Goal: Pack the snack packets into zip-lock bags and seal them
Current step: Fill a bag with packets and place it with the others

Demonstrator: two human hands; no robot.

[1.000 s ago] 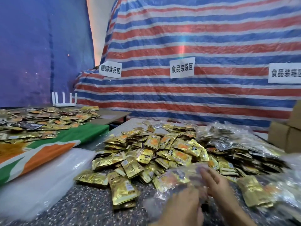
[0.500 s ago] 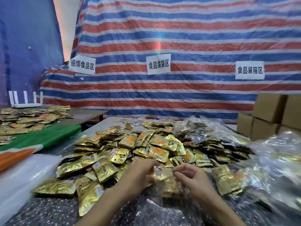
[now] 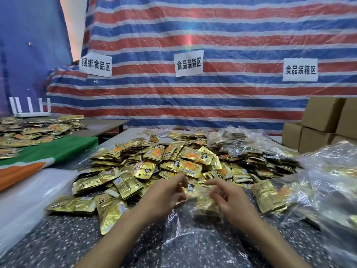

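Low in the centre of the frame, both hands work one clear zip-lock bag [image 3: 205, 207], which lies on the speckled table [image 3: 58, 238] just in front of the big pile of gold snack packets [image 3: 173, 161]. The left hand [image 3: 164, 196] pinches the left end of the bag's top edge between thumb and curled fingers, and the right hand [image 3: 228, 200] pinches the right end the same way. A few gold packets sit stacked inside. The film looks thin, floppy and slick, so it will likely crumple or slide if gripped mid-body. The better hold is the stiffer zip strip along the mouth, squeezed end to end. The load looks light, and the foil packets seem smooth enough to shift when the bag tilts. Filled bags [image 3: 328, 180] heap up at the right edge.
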